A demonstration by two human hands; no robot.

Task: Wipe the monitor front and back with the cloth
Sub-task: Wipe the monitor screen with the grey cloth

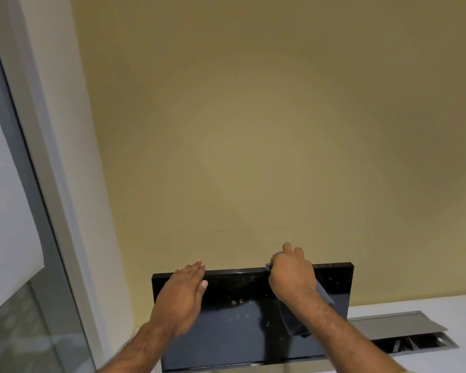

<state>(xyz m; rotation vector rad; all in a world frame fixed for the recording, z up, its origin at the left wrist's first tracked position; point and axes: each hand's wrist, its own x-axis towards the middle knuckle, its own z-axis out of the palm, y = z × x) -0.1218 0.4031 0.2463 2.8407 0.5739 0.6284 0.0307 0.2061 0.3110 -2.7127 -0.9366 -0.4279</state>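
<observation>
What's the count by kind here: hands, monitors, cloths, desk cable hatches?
Bare hands: 2, left hand and right hand
Black flat-panel monitor: 1
Dark grey cloth: 1
Grey open-lidded desk cable hatch: 1
Total: 5

A black Dell monitor (242, 319) stands upright, its dark, switched-off screen reflecting small points of light. The left hand (182, 297) lies flat over its top edge. The right hand (291, 275) presses a dark grey cloth (293, 319) over that edge, the loose fabric hanging below the wrist across the screen.
</observation>
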